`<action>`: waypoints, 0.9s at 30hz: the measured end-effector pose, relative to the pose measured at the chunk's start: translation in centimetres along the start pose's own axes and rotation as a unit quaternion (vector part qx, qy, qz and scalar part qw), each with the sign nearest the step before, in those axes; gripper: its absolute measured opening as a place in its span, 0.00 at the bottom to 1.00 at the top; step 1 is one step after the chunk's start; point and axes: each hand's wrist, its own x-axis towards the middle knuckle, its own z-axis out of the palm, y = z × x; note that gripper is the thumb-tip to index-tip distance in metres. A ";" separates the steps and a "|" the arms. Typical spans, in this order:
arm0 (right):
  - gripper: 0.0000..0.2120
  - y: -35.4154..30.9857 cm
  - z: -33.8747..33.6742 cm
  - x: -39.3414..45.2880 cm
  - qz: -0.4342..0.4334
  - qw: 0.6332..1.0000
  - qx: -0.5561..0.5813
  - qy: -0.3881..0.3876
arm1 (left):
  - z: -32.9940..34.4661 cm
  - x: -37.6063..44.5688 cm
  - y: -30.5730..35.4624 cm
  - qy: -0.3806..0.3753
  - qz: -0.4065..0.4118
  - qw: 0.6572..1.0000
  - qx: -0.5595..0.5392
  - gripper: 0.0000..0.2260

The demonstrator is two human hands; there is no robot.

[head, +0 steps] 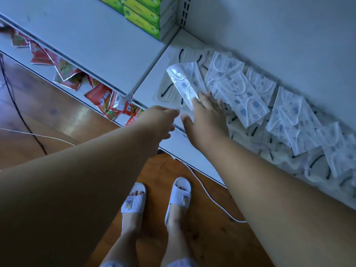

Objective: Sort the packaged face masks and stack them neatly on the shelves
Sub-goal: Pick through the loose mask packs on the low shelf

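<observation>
Packaged face masks lie scattered along a white shelf (152, 78). Blue-printed packs (289, 112) lie on top of white masks with black ear loops (316, 162). My right hand (206, 118) reaches onto the left end of the pile, and its fingertips hold one blue-printed pack (183, 81) that stands tilted up off the shelf. Under it lies a clear pack with a black-looped mask (167, 91). My left hand (163, 120) has its fingers curled at that pack's near edge. Whether they pinch it is hidden by the back of the hand.
Green boxes (142, 18) are stacked at the shelf's back left corner. Red sachets (107, 101) lie loose on the lower shelf to the left. A white cable (212, 199) and a black cable (19, 116) cross the wooden floor near my slippered feet (134, 199).
</observation>
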 end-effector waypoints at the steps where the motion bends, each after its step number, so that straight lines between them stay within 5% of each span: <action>1: 0.25 0.0 -0.1 -0.9 -0.011 0.997 0.071 0.027 | 0.0 0.1 0.1 -0.004 -0.005 0.999 -0.036 0.13; 5: 0.19 -0.2 -0.2 -4.8 -0.072 0.967 0.244 0.028 | 0.1 0.0 0.5 -0.049 -0.043 0.981 -0.183 0.20; 8: 0.17 0.9 0.0 -5.4 -0.082 0.960 0.262 0.054 | 0.3 0.1 0.1 -0.008 -0.042 0.982 -0.183 0.10; 11: 0.14 3.8 -0.7 -3.3 -0.001 0.986 0.136 0.092 | 0.4 0.4 -0.3 0.043 -0.029 0.992 -0.117 0.07; 15: 0.21 7.5 -1.9 -1.0 0.159 0.985 -0.034 -0.048 | 1.5 -0.1 -0.1 0.043 -0.002 0.998 -0.041 0.13; 17: 0.21 8.4 -2.0 -0.8 0.148 0.985 -0.061 -0.057 | 2.3 -0.7 0.1 0.030 0.004 0.999 -0.026 0.14; 20: 0.20 8.0 -2.3 -1.1 0.120 0.991 -0.055 0.034 | 3.0 -1.3 0.8 0.016 0.015 1.000 0.015 0.11; 23: 0.20 6.8 -2.6 -2.2 0.079 0.988 0.054 0.121 | 3.5 -2.0 1.3 0.011 0.013 1.000 0.000 0.15; 27: 0.14 2.7 -2.4 -3.9 -0.013 0.936 0.349 0.041 | 3.7 -2.8 1.6 -0.038 -0.038 0.983 -0.175 0.21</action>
